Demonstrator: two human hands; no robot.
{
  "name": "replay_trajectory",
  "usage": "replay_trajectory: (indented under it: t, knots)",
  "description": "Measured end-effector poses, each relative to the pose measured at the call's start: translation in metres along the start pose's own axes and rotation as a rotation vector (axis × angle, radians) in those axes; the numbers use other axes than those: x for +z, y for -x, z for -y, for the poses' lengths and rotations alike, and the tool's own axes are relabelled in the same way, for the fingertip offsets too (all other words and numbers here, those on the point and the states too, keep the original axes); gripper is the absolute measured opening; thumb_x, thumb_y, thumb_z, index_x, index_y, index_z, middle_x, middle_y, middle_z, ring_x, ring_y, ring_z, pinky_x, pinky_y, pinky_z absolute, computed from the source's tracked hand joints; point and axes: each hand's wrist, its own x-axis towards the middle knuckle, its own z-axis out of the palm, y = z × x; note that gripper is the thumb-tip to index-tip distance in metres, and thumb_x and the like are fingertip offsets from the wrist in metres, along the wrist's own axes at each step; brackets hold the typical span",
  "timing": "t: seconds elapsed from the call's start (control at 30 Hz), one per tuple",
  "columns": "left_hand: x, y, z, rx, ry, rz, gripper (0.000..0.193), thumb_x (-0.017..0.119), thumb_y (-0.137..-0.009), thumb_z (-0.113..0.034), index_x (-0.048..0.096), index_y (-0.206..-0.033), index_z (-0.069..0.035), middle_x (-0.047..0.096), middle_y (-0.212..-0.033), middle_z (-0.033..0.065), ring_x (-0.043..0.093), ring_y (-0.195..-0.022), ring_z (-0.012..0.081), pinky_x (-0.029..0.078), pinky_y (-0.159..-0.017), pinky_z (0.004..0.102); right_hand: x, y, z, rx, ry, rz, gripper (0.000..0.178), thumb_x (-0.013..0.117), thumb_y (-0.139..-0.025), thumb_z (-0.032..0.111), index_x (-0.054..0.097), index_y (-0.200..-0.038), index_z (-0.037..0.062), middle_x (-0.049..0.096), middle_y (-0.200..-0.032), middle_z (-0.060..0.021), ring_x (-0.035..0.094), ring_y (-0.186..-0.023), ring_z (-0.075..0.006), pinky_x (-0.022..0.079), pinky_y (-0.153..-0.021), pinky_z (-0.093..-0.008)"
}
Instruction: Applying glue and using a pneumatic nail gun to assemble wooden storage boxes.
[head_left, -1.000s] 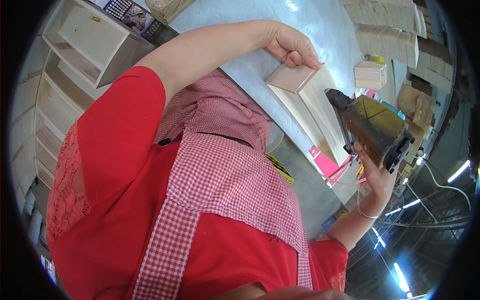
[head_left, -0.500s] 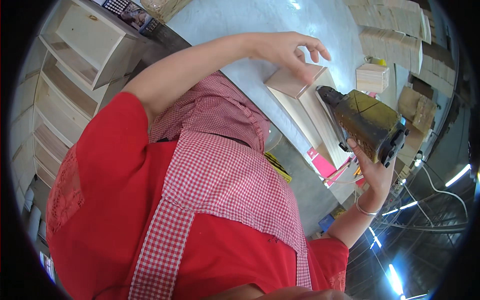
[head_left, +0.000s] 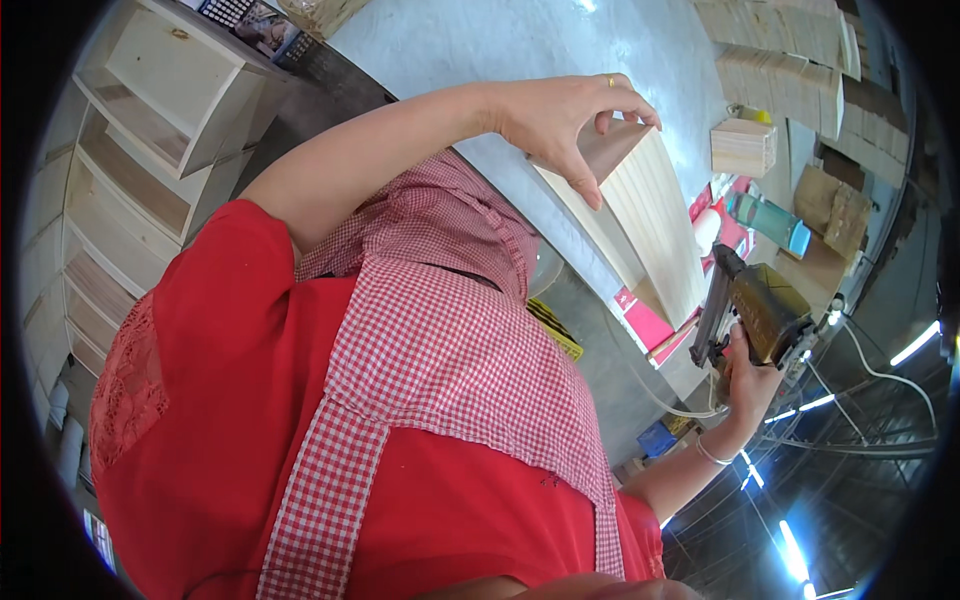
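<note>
A pale wooden box or drawer frame (head_left: 655,215) rests at an angle on the light-topped table. My left hand (head_left: 560,118) spans its far end, thumb on the near side and fingertips at the far corner, gripping it. A nail gun (head_left: 770,315), worn and brownish-yellow with a black nose and magazine, is in my right hand (head_left: 748,385). Held up to the right of the frame, it is apart from the wood. My right fingers wrap its handle and are partly hidden behind it.
Beyond the gun lie a teal bottle (head_left: 768,222) and a small wooden block stack (head_left: 743,148). Stacked boards (head_left: 785,85) fill the far right of the table. Wooden drawers (head_left: 165,90) stand at the left. A pale hose (head_left: 660,402) hangs below the table edge.
The nail gun has moved away from the wooden frame, down and to the right. My left hand has closed over the frame's end, and the frame's long side board now shows more broadly.
</note>
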Motion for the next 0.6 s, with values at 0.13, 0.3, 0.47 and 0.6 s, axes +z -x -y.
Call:
replay_trajectory:
  t: [0.13,0.3,0.47,0.6]
  knots:
    - [0.004,0.0,0.0,0.005,-0.011,-0.008,0.104,0.093,-0.054,-0.032,0.045,-0.144,-0.016,0.048,-0.129,0.0044,0.05,-0.094,0.0179,0.049,-0.089,0.0345,-0.001,-0.002,-0.018,-0.217,0.009,0.027,0.029,0.078,-0.086,0.02,0.065,-0.106,0.0017,0.056,-0.064,0.0021,0.043,-0.044,-0.0038,0.03,-0.04,-0.0216]
    - [0.006,0.0,-0.002,-0.006,0.019,0.0,0.103,0.093,-0.055,-0.032,0.045,-0.144,-0.015,0.048,-0.129,0.0045,0.051,-0.089,0.0172,0.05,-0.086,0.0334,0.029,-0.004,0.064,-0.22,-0.047,0.302,0.054,0.085,-0.077,0.009,0.057,-0.121,-0.0036,0.067,-0.113,-0.0108,0.065,-0.097,-0.018,0.052,-0.085,-0.0317]
    - [0.006,0.001,-0.005,-0.024,0.041,0.009,0.101,0.092,-0.056,-0.032,0.045,-0.144,-0.014,0.048,-0.13,0.0052,0.051,-0.089,0.0173,0.05,-0.085,0.032,0.046,-0.019,0.099,-0.484,-0.027,0.399,0.048,0.086,-0.075,0.009,0.062,-0.115,-0.0041,0.07,-0.109,-0.0118,0.066,-0.095,-0.0185,0.052,-0.085,-0.0322]
    - [0.004,0.004,-0.003,-0.032,0.071,0.016,0.101,0.093,-0.056,-0.032,0.045,-0.144,-0.015,0.046,-0.132,0.0057,0.051,-0.09,0.0172,0.05,-0.085,0.0316,0.048,-0.021,0.107,-0.465,-0.022,0.407,0.044,0.087,-0.075,0.011,0.065,-0.11,-0.004,0.071,-0.105,-0.0116,0.067,-0.094,-0.0188,0.052,-0.084,-0.0325]
